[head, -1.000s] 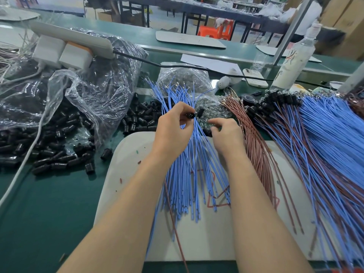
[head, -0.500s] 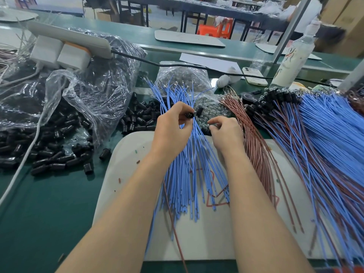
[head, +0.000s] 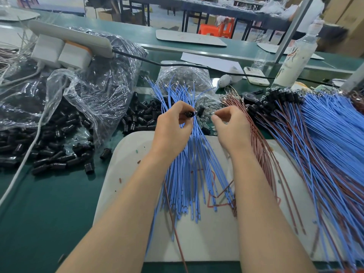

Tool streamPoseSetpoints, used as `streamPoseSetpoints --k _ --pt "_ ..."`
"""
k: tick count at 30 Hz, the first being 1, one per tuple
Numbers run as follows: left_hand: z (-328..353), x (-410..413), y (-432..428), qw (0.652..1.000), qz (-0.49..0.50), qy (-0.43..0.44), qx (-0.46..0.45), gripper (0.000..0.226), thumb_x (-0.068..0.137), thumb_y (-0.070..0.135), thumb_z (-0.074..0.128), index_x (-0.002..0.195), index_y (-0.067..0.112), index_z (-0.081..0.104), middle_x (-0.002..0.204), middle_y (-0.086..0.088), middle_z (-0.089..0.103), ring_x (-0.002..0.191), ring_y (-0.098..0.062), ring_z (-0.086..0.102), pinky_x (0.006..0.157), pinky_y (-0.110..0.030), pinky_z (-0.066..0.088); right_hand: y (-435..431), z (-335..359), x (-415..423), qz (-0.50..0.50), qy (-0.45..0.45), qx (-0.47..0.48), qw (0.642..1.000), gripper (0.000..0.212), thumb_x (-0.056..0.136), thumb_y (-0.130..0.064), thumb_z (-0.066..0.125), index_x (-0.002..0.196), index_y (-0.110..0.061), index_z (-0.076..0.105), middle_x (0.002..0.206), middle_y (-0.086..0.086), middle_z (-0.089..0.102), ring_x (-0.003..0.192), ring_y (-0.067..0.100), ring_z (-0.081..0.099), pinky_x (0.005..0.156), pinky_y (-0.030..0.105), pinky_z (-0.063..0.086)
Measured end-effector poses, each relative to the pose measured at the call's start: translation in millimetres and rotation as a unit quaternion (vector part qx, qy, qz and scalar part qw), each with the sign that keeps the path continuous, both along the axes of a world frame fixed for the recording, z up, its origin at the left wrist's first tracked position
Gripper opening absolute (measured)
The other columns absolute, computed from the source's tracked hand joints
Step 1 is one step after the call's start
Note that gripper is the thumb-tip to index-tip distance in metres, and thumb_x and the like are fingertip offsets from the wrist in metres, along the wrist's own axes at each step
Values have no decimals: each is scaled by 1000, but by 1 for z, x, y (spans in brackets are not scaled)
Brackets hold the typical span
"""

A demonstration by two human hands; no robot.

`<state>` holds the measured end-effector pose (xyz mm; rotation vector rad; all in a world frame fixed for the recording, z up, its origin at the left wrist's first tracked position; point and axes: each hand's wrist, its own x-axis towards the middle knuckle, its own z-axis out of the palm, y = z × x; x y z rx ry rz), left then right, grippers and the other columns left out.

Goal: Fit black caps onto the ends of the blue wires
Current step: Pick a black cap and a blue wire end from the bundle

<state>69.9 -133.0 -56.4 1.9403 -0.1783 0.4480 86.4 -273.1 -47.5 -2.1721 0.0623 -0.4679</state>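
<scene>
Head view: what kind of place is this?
Probably a factory assembly line: a long green workbench, a heap of loose black caps beside a plastic bag, bundles of blue wires, and more benches behind.

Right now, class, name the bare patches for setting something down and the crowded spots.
Bare: green bench below the loose black caps, left of the white board; board's near edge. Crowded: blue wires, brown wires, bags.

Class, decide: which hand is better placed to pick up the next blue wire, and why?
Right. The left hand pinches a black cap; the right hand hovers beside the blue wires, showing no cap.
</scene>
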Motion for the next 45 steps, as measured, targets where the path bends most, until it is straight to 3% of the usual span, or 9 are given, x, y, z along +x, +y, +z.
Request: streamPoseSetpoints --k 3,8,12,14,19,22,26,39,45 --pt "0 1 0 1000 1 0 0 18 88 3 58 96 18 62 90 8 66 88 -5 63 86 -20 51 8 6 -6 61 -18 59 996 9 86 -12 65 88 -17 59 81 -8 63 79 8 61 78 23 51" --pt "0 1 0 1000 6 -1 0 20 87 1 57 96 18 61 88 6 67 87 -8 63 86 -22 51 17 13 -13 107 -39 52 992 21 86 -5 58 82 -25 63 74 -6 62 62 7 53 64 23 45" --pt "1 0 0 1000 0 -9 -9 21 86 -1 56 97 16 62 90 2 69 88 -11 65 85 -25 52 26 14 -17 111 -43 2 993 8 87 -15 64 93 -20 67 91 4 67 80 14 62 77 26 50" --pt "1 -1 -1 1000 2 -13 -2 25 83 -3 55 98 15 63 91 2 69 89 -13 64 84 -25 52 29 13 -19 111 -46 -15 993 14 85 -22 69 98 -18 67 95 3 64 83 13 60 79 24 49" --pt "-2 0 -3 999 15 -41 29 22 86 1 58 105 12 61 94 5 64 83 -8 60 77 -9 45 33 12 -18 85 -78 -36 993 9 85 -18 68 94 -15 67 90 7 64 78 17 60 80 32 48" --pt "-5 2 -1 995 71 -45 59 22 86 4 59 107 12 61 101 2 61 74 -4 55 77 -24 49 37 13 -19 73 -112 -23 991 7 86 -20 69 89 -14 67 85 7 64 74 18 59 77 32 49" --pt "-4 0 0 991 93 -47 81 11 87 7 56 93 11 64 90 -1 65 78 -20 60 73 -41 51 41 14 -21 67 -138 -13 988 9 85 -22 70 86 -14 66 80 4 64 70 16 58 72 27 47" --pt "-1 0 -2 994 80 -53 45 5 85 4 57 84 4 62 78 -5 68 75 -25 64 72 -42 53 36 18 -23 112 -91 37 989 9 85 -25 69 81 -19 65 71 -6 64 65 6 59 64 15 47" --pt "-2 0 0 994 85 -63 35 3 86 11 63 84 10 62 72 5 63 71 -18 63 72 -40 53 20 27 -23 133 -56 46 988 14 90 -11 60 97 -23 65 80 -2 67 75 14 64 77 31 53"
